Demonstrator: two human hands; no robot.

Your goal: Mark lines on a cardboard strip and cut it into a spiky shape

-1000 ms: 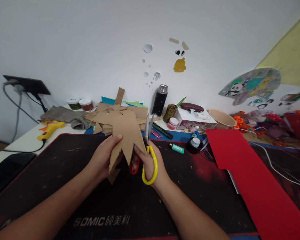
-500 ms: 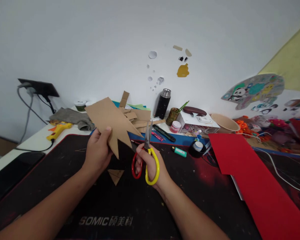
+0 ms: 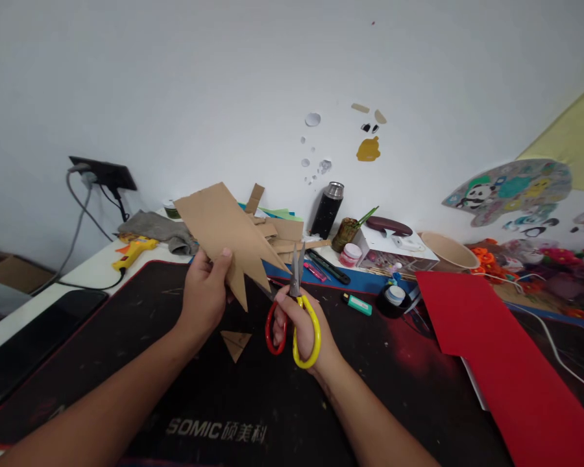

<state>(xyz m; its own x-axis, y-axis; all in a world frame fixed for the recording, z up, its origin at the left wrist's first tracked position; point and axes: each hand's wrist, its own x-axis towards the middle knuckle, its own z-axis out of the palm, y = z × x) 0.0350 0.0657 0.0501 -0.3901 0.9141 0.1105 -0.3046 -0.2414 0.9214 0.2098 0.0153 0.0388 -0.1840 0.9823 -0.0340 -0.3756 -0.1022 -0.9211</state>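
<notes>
Between the thumb and fingers of my left hand (image 3: 207,285) is a piece of cardboard (image 3: 224,224), held up over the mat. Its lower right edge is cut into pointed teeth. My right hand (image 3: 304,324) grips scissors (image 3: 296,288) with one red and one yellow handle. The blades point upward, slightly parted, close to the tip of the rightmost tooth; I cannot tell whether they touch it. Below the hands, a small triangular cardboard scrap (image 3: 235,345) lies on the black mat (image 3: 272,395).
A yellow glue gun (image 3: 132,251) and a black phone (image 3: 39,340) lie at the left. Behind are cardboard strips (image 3: 287,228), a black flask (image 3: 327,211) and a utility knife (image 3: 329,266). A green lighter (image 3: 357,304) lies right of the scissors, and red card (image 3: 496,350) farther right.
The whole scene has shifted right and slightly down in the view. Both hands keep hold of the cardboard and the scissors, with little other visible movement.
</notes>
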